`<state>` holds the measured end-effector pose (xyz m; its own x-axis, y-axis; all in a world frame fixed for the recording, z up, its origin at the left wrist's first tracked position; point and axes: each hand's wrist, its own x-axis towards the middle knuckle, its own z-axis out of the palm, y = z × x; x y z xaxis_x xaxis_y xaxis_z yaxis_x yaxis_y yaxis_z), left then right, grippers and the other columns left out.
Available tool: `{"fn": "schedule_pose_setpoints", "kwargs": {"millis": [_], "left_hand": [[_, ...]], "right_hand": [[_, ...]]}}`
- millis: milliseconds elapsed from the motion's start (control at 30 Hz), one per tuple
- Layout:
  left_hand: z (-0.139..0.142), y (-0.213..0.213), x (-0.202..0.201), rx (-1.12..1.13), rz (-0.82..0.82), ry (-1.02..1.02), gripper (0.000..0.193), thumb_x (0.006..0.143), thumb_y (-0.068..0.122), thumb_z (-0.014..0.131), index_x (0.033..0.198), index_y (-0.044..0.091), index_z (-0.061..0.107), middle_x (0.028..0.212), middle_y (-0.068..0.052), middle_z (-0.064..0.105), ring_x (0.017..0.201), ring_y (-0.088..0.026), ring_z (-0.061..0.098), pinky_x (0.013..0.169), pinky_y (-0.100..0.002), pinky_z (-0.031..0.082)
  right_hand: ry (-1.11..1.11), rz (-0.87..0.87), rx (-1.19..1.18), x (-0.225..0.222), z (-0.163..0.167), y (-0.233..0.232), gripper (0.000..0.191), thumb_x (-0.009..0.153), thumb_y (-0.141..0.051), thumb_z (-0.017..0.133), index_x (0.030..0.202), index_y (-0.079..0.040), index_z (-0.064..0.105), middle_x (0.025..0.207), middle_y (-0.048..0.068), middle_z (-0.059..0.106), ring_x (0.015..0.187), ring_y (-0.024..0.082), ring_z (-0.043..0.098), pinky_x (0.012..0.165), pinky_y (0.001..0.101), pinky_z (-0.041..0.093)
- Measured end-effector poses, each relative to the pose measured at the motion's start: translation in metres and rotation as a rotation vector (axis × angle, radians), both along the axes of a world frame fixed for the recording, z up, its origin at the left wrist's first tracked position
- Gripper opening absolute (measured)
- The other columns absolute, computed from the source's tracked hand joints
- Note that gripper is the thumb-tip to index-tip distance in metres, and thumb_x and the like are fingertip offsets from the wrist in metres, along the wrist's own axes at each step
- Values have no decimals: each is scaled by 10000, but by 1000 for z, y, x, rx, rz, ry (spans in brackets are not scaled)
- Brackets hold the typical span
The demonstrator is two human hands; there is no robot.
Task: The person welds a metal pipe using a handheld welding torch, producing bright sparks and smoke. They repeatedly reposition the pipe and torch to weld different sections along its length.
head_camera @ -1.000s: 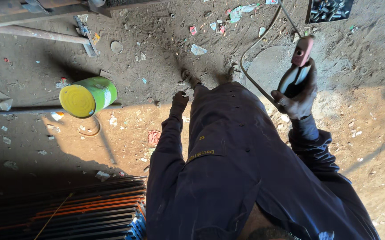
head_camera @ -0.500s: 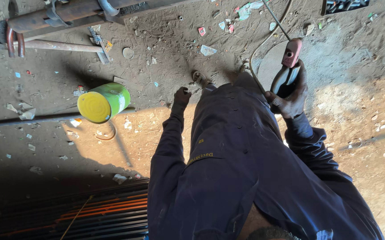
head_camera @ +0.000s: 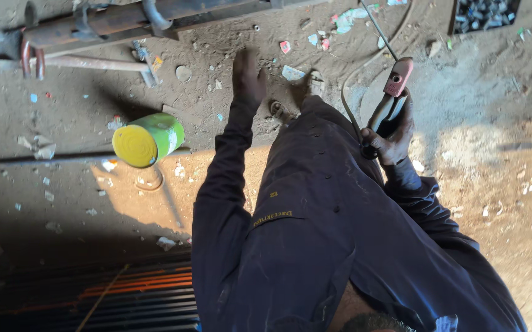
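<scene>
Electrode holder (head_camera: 391, 101) is held in the right hand (head_camera: 389, 132): grip closed around the dark handle, pinkish-red jaw end pointing up and away, out beyond the knee of the dark blue coveralls (head_camera: 327, 209). A thin rod (head_camera: 378, 27) appears to run from the jaw end toward the top edge; whether it is clamped in cannot be told. Cable (head_camera: 355, 77) loops from the holder across the dirt floor (head_camera: 493, 172).

Handling, as judged: the holder is rigid and moderately heavy, with insulated handle and bare metal at the jaw end. It is best taken at the handle, as it is now. Drag from the stiff cable is likely. If the rod is an electrode, it is thin, with a brittle coating.

Left hand (head_camera: 247, 77) is stretched forward over the floor, fingers loosely open, nothing held. Nearest to it are scraps of litter and a small round disc (head_camera: 183, 73). A green can with a yellow lid (head_camera: 147, 140) lies on its side, well apart to the left. Rusty steel bars with clamps (head_camera: 94, 31) lie across the top.

Versus half a second ago: the left arm is extended further forward, beyond the knee where it was before. The right-hand grip on the holder is unchanged. The can lies in the same spot.
</scene>
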<state>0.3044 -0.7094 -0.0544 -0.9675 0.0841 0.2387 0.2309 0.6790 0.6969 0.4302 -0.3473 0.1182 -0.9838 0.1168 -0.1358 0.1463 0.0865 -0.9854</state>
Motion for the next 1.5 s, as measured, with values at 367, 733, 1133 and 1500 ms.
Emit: {"fn": "schedule_pose_setpoints", "kwargs": {"millis": [367, 733, 1133, 1500], "left_hand": [[-1, 52, -173, -648, -17, 52, 871, 879, 82, 723, 1602, 39, 239, 1596, -237, 379, 1479, -362, 368, 1229, -649, 120], [19, 119, -184, -534, -157, 131, 1014, 782, 311, 781, 1563, 13, 206, 1526, -273, 407, 1387, -405, 463, 1147, -676, 307], [-44, -70, -141, -337, -105, 263, 777, 886, -117, 591, 1601, 50, 336, 1658, -230, 245, 1548, -401, 282, 1263, -537, 356], [28, -244, -108, -458, -12, -113, 1134, 796, 428, 921, 1620, 56, 237, 1657, -256, 222, 1526, -417, 247, 1247, -609, 165]], "right_hand": [[129, 141, 13, -54, -40, 27, 1126, 805, -324, 911, 1653, 37, 264, 1089, 80, 626, 968, 183, 609, 936, 333, 562], [-82, -6, -510, -64, -72, 38, 990, 884, -18, 856, 1647, 7, 226, 1006, 89, 584, 842, 218, 655, 749, 363, 585], [13, -115, -351, -32, -51, -54, 1000, 919, -100, 910, 1659, -19, 241, 1016, 80, 593, 852, 197, 663, 790, 337, 589], [-91, -157, 41, 66, -30, -210, 1039, 750, -307, 879, 1588, 16, 358, 1120, 33, 610, 969, 156, 635, 863, 288, 558]]}}
